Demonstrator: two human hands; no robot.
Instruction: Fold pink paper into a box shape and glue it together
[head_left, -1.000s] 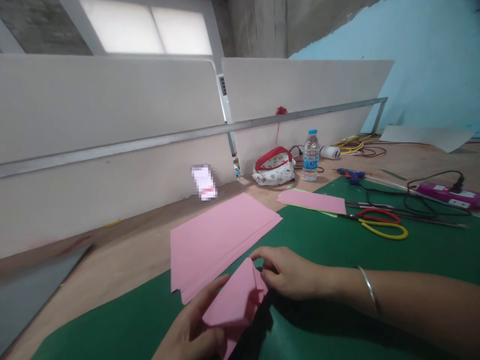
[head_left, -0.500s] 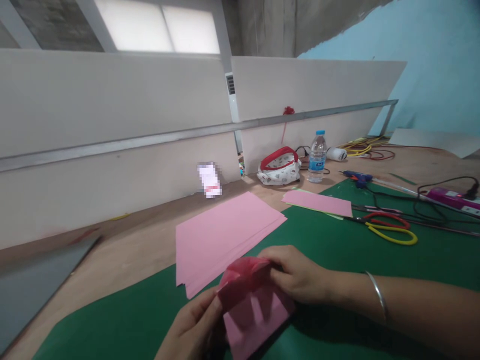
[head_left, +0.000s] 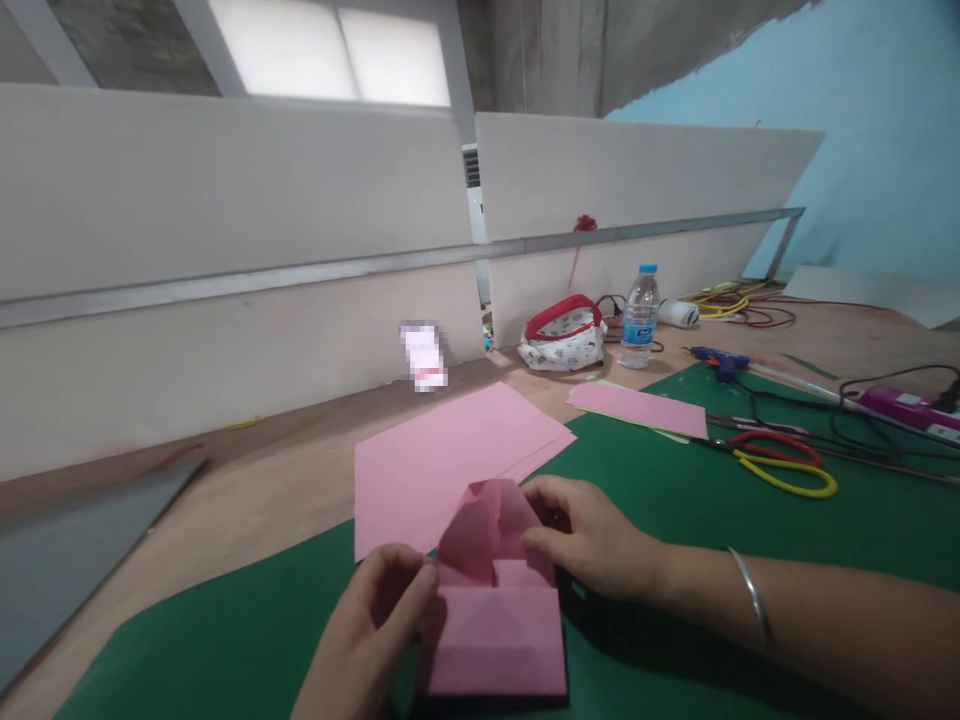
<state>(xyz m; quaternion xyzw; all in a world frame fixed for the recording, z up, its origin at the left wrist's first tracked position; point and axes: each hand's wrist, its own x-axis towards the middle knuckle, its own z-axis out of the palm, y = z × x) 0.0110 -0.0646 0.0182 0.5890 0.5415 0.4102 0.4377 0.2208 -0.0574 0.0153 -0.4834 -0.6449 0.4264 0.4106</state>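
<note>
A folded piece of pink paper [head_left: 495, 640] with a pocket-like front and a raised, creased flap is in front of me, low in the view. My left hand [head_left: 367, 625] has thumb and forefinger pinched at its left edge, beside the base of the flap. On the other side, my right hand [head_left: 592, 535] grips the flap's right edge, thumb in front and fingers curled behind. A stack of flat pink sheets [head_left: 442, 470] lies just beyond the folded paper, partly covered by it.
Scissors [head_left: 787, 475] with red and yellow handles lie at right on the green mat [head_left: 247, 620], near pink paper strips [head_left: 637, 405]. Behind are a glue gun [head_left: 720, 360], a purple power strip [head_left: 911, 412], a water bottle [head_left: 639, 320], a pouch [head_left: 562, 335] and a phone [head_left: 424, 356].
The folded paper has turned upright toward me and its flap now stands raised, showing the inside. My hands have shifted along its sides, the left one slightly up.
</note>
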